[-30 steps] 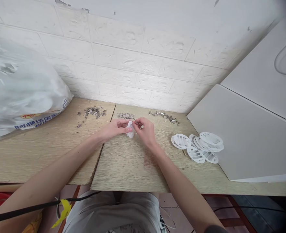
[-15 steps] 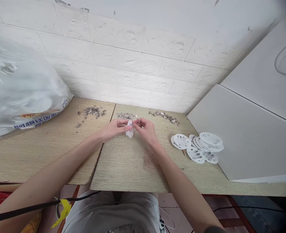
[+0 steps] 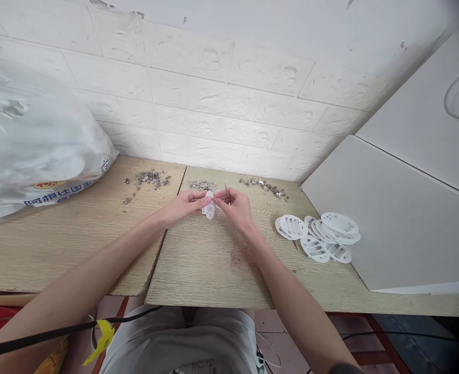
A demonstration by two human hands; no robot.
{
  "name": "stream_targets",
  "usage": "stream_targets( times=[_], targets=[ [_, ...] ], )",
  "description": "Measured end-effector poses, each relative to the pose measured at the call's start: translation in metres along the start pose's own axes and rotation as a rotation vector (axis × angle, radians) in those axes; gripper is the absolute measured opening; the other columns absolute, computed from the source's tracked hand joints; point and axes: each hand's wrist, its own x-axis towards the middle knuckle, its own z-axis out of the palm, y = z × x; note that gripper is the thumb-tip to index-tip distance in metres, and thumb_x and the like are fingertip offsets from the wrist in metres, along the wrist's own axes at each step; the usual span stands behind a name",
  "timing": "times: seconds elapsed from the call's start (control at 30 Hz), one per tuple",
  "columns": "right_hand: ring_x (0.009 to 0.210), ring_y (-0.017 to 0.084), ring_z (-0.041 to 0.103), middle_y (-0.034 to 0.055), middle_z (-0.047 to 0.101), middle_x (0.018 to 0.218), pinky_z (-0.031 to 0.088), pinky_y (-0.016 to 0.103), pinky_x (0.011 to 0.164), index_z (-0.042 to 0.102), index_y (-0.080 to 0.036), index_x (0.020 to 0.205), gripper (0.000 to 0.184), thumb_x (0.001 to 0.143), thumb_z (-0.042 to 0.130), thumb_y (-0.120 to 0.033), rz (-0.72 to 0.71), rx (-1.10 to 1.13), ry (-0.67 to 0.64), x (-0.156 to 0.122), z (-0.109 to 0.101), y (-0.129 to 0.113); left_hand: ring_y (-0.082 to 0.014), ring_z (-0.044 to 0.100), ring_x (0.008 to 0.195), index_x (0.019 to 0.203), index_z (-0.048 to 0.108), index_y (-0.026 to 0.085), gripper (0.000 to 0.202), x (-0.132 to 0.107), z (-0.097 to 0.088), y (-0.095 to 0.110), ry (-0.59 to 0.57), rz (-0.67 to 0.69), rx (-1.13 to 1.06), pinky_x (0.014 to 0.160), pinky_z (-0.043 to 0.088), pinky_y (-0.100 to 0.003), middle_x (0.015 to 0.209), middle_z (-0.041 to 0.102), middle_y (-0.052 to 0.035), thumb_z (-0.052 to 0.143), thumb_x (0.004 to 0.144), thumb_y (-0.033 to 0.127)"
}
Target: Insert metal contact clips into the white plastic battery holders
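Note:
My left hand pinches a small white plastic disc upright above the wooden table. My right hand is closed on a thin metal pin that sticks up from its fingers, and its fingertips meet the disc's right edge. Both hands hover over the middle of the table, near the far side. A pile of several white slotted discs lies to the right of my right hand.
Three scatters of tiny metal parts lie along the wall: left, middle, right. A big plastic sack fills the left end. A white box stands on the right. A black cable runs below the table edge.
The pin in my right hand has swung from lying low beside the disc to pointing upward. The disc has lifted slightly. Both hands stay in the same spot.

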Motion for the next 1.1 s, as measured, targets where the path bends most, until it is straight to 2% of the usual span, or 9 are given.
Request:
stream_targets(
  times=[0.27,0.4,0.63,0.9,1.03,1.1],
  targets=[
    [0.061,0.014,0.058,0.0020,0.067,0.069,0.045,0.025,0.057,0.063,-0.017,0.073,0.006,0.071,0.063,-0.024,-0.022,-0.062,0.046,-0.001,0.002,-0.001,-0.0207,0.062,0.091,0.105,0.070,0.020,0.044,-0.002,0.011,0.003,0.050,0.027,0.039,0.083,0.049,-0.032,0.098,0.070,-0.0074,0.062,0.077,0.054],
    [0.059,0.013,0.057,0.0007,0.066,0.067,0.043,0.024,0.057,0.064,-0.018,0.073,0.005,0.074,0.059,-0.020,-0.134,-0.203,0.059,-0.003,0.002,-0.001,-0.0196,0.062,0.087,0.104,0.069,0.020,0.044,-0.003,0.014,0.005,0.050,0.052,0.079,0.080,0.049,-0.031,0.096,0.070,-0.0062,0.062,0.077,0.054],
    [0.054,0.012,0.052,0.0007,0.066,0.065,0.039,0.024,0.057,0.067,-0.017,0.081,0.016,0.079,0.051,-0.018,-0.320,-0.380,0.039,-0.006,0.001,-0.002,-0.0188,0.062,0.080,0.087,0.070,0.017,0.043,-0.001,0.009,0.000,0.082,0.062,0.108,0.080,0.050,-0.033,0.083,0.068,-0.0055,0.056,0.080,0.057],
    [0.055,0.011,0.052,0.0009,0.069,0.075,0.038,0.024,0.057,0.066,-0.018,0.084,0.016,0.082,0.051,-0.022,-0.198,-0.337,0.036,-0.005,0.001,-0.004,-0.0214,0.063,0.085,0.088,0.067,0.012,0.047,0.004,0.014,-0.003,0.199,0.011,-0.220,0.080,0.053,-0.038,0.091,0.069,-0.0103,0.058,0.079,0.058],
    [0.060,0.012,0.054,0.0019,0.070,0.077,0.037,0.024,0.059,0.066,-0.018,0.083,0.024,0.088,0.049,-0.035,-0.169,-0.343,0.010,-0.001,-0.004,-0.002,-0.0221,0.063,0.085,0.089,0.065,0.012,0.047,0.004,0.016,0.000,0.240,-0.029,-0.268,0.077,0.054,-0.039,0.090,0.068,-0.0113,0.056,0.080,0.057],
    [0.060,0.012,0.054,0.0018,0.070,0.077,0.036,0.024,0.059,0.066,-0.018,0.087,0.029,0.091,0.043,-0.035,-0.164,-0.351,-0.048,0.001,-0.009,0.000,-0.0214,0.063,0.083,0.089,0.064,0.012,0.047,0.004,0.015,0.000,0.275,-0.037,-0.281,0.075,0.054,-0.038,0.090,0.068,-0.0116,0.053,0.082,0.056]
  ],
)
